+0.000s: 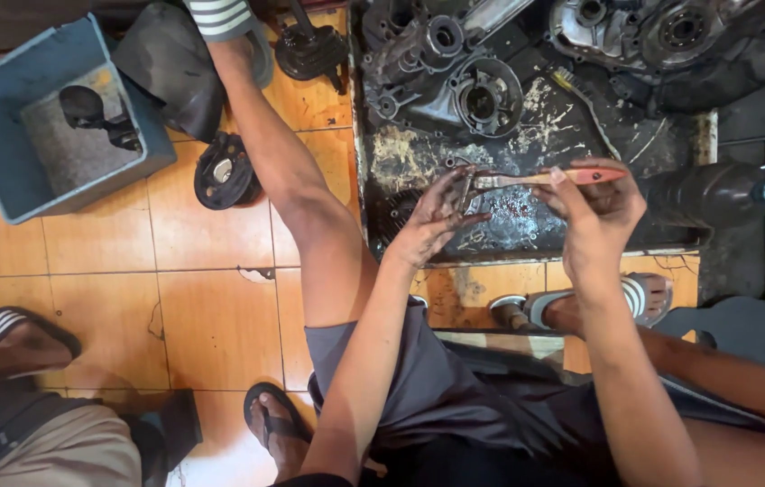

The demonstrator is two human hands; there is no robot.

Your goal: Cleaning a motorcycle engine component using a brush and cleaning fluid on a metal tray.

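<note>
At the centre of the frame the left hand, black with grease, pinches a small metal part between narrow fingertips, above the dirty wash tray; the right hand grips a red-handled brush, bristles touching the part; oily fingers could well let the part slip into the murky tray, or onto the orange floor tiles; a hard stroke might flick grime toward the engine casings at the upper middle, or toward the face.
</note>
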